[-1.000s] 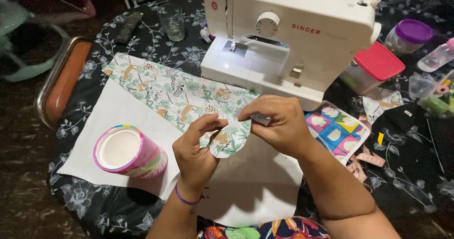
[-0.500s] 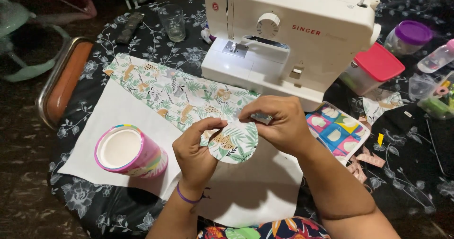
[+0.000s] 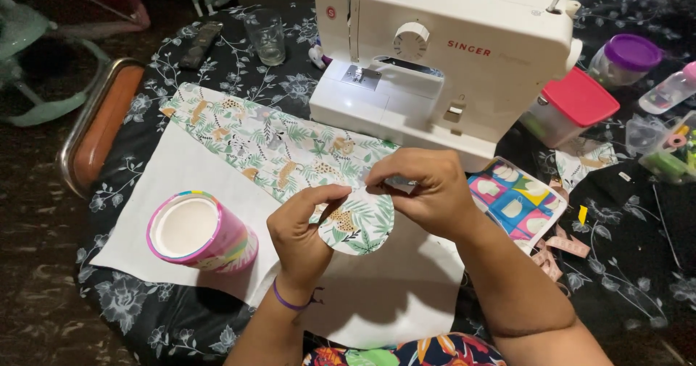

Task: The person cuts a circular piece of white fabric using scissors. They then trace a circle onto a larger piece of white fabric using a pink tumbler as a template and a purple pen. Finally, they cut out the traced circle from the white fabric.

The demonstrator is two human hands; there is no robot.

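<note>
Cotton: leaf-print round (image 3: 357, 225), lifted just above the white cloth (image 3: 217, 185), in front of the sewing machine (image 3: 442, 54)
Head view, left hand (image 3: 304, 228): closed in a pinch on the round's left edge, thumb on top, fingers curled beneath; purple band at the wrist
Head view, right hand (image 3: 420, 188): closed on the round's upper right edge, also pinching a small dark metal piece (image 3: 399, 185) against it; kind of piece too hidden to tell
Round: held between both hands, tilted a little toward the camera, print side up, lower edge free and curved
Print strip (image 3: 268, 145): same leaf pattern, flat across the white cloth, running from upper left down to just behind the hands
Cup (image 3: 199, 232): pink, white inside, upright on the white cloth, left of the left hand and apart from it
Patchwork (image 3: 515, 199): bright squares, just right of the right wrist, partly under the machine's front edge
Tubs: red-lidded one (image 3: 573, 105) and purple-lidded one (image 3: 627, 58), well right of the machine
Glass (image 3: 265, 36): upright, behind the strip, left of the machine
Grip advice: best kept at the very rim, thumbs flat, fabric taut but unstretched between the two pinches
Edge advice: probably worth turning the round in short steps, never a long pull, to keep the curve true
Care: metal piece close to the fingertips, so slow small moves likely safest
</note>
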